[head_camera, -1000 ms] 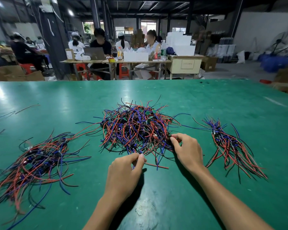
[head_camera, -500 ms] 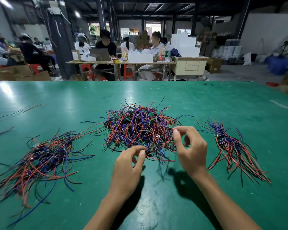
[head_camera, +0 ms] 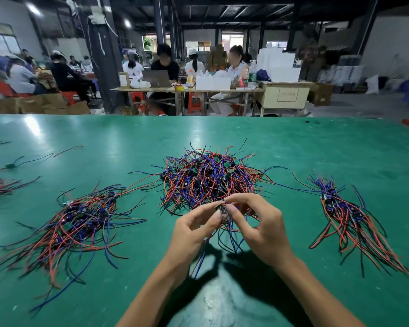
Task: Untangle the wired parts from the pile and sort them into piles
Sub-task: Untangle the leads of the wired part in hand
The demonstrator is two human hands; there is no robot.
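Together, both hands pinched one wired part.
Left hand [head_camera: 194, 230] and right hand [head_camera: 261, 228] hid most of the part [head_camera: 221, 208]; pile [head_camera: 210, 178] just beyond.

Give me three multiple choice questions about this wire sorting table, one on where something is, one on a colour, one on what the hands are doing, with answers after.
1. Where does the tangled pile lie?
A. At the mat's far left edge
B. In the middle, between the two sorted piles
C. On the wooden table behind

2. What colour is the mat under the wires?
A. Green
B. Yellow
C. White

3. What are the hands doing?
A. Both lie flat on the mat
B. Both pinch one wired part held above the mat
C. Each reaches into a sorted pile

Answers:
1. B, since the left pile and the right pile flank it.
2. A, the whole work surface is green.
3. B, the left hand and right hand meet fingertip to fingertip on a wired part whose leads hang down over its shadow.
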